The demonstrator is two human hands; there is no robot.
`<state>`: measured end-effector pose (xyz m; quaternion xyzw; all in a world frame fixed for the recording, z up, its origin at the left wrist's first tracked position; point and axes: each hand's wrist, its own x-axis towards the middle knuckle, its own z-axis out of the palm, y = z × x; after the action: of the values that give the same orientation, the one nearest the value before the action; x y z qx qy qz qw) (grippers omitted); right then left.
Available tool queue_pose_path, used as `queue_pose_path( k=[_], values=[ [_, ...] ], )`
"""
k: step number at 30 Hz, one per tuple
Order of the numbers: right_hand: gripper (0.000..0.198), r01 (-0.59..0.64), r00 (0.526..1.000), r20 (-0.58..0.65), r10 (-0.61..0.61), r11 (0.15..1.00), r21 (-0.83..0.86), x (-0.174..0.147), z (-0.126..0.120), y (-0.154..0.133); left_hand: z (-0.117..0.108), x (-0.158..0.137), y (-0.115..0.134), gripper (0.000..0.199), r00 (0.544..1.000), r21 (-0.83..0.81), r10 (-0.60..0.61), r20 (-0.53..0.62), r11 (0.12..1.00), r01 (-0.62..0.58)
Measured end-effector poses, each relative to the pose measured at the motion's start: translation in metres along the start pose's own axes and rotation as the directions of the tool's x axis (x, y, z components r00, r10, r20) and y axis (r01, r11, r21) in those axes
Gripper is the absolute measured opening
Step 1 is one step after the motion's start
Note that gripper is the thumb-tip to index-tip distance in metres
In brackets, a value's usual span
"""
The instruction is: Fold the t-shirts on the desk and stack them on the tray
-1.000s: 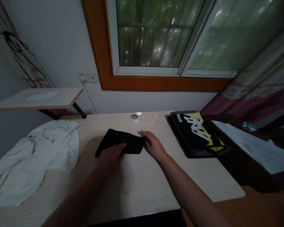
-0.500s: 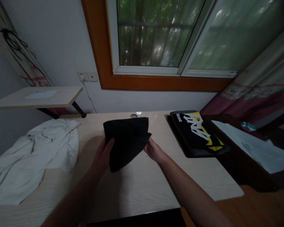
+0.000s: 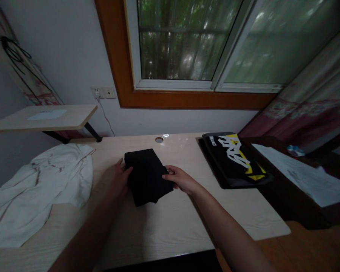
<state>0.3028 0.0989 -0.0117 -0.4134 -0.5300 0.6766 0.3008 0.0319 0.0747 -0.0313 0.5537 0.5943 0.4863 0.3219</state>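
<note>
A folded black garment (image 3: 147, 177) is between my hands over the middle of the desk; too dark to show its kind. My left hand (image 3: 120, 181) holds its left edge, the thumb lying over the top and one finger standing out beyond the edge. On the opposite side, my right hand (image 3: 181, 179) pinches the right edge between thumb and fingers. Farther right lies a stack of folded black clothes (image 3: 229, 158), the top one printed in white and yellow. A crumpled white garment (image 3: 53, 177) is spread at the left.
The pale wooden desk (image 3: 170, 234) has a round cable hole (image 3: 159, 139) near the wall. A raised shelf (image 3: 73, 115) with a paper stands at the back left. Beyond the desk's right side is a dark surface with a white sheet (image 3: 303, 173). The window (image 3: 184, 41) is ahead.
The black garment has been folded smaller: its right part now lies over towards the left and lower. My right hand has shifted slightly left with its edge; my left hand stays near the left edge.
</note>
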Motion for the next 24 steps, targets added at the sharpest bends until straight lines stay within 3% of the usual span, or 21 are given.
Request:
queue_pose_path(
  k=[3, 6, 9, 11, 13, 14, 16, 18, 19, 21, 24],
  values=[
    [0.059, -0.008, 0.994, -0.106, 0.005, 1.0, -0.025, 0.003, -0.004, 0.006, -0.003, 0.007, -0.009, 0.079, 0.987, -0.115, -0.142, -0.074, 0.984, 0.133],
    [0.058, 0.047, 0.974, -0.213, -0.072, 0.992, -0.119, 0.006, -0.012, 0.009, -0.009, 0.011, -0.01, 0.085, 0.99, -0.065, -0.133, -0.035, 0.989, 0.131],
    [0.051, 0.106, 0.935, -0.307, -0.179, 0.965, -0.239, 0.007, -0.024, 0.009, -0.02, 0.006, 0.001, 0.08, 0.975, -0.06, -0.187, 0.117, 0.979, 0.195],
    [0.046, 0.133, 0.904, -0.356, -0.237, 0.947, -0.294, 0.007, -0.033, 0.007, -0.029, 0.002, 0.011, 0.075, 0.918, -0.007, -0.293, 0.266, 0.952, 0.306],
    [0.043, 0.167, 0.877, -0.379, -0.295, 0.927, -0.336, 0.005, -0.041, 0.005, -0.038, -0.001, 0.019, 0.063, 0.871, 0.095, -0.351, 0.345, 0.936, 0.339],
    [0.042, 0.181, 0.868, -0.381, -0.32, 0.916, -0.357, 0.004, -0.044, 0.003, -0.042, 0.0, 0.021, 0.054, 0.878, 0.161, -0.351, 0.326, 0.936, 0.314],
    [0.042, 0.197, 0.865, -0.359, -0.35, 0.896, -0.399, 0.002, -0.049, 0.001, -0.047, 0.003, 0.021, 0.038, 0.947, 0.297, -0.262, 0.189, 0.934, 0.199],
    [0.044, 0.204, 0.887, -0.297, -0.354, 0.876, -0.437, -0.001, -0.052, 0.0, -0.046, 0.008, 0.017, 0.033, 0.997, 0.402, -0.06, 0.05, 0.915, 0.035],
    [0.046, 0.211, 0.901, -0.252, -0.353, 0.864, -0.457, -0.002, -0.051, -0.001, -0.044, 0.009, 0.014, 0.033, 0.998, 0.438, 0.054, 0.023, 0.897, -0.059],
    [0.05, 0.235, 0.918, -0.169, -0.359, 0.835, -0.497, -0.004, -0.05, -0.002, -0.039, 0.01, 0.011, 0.037, 0.976, 0.481, 0.213, 0.051, 0.851, -0.211],
    [0.049, 0.257, 0.921, -0.12, -0.369, 0.811, -0.525, -0.005, -0.046, -0.004, -0.035, 0.007, 0.011, 0.039, 0.97, 0.51, 0.205, 0.132, 0.825, -0.244]
  ],
)
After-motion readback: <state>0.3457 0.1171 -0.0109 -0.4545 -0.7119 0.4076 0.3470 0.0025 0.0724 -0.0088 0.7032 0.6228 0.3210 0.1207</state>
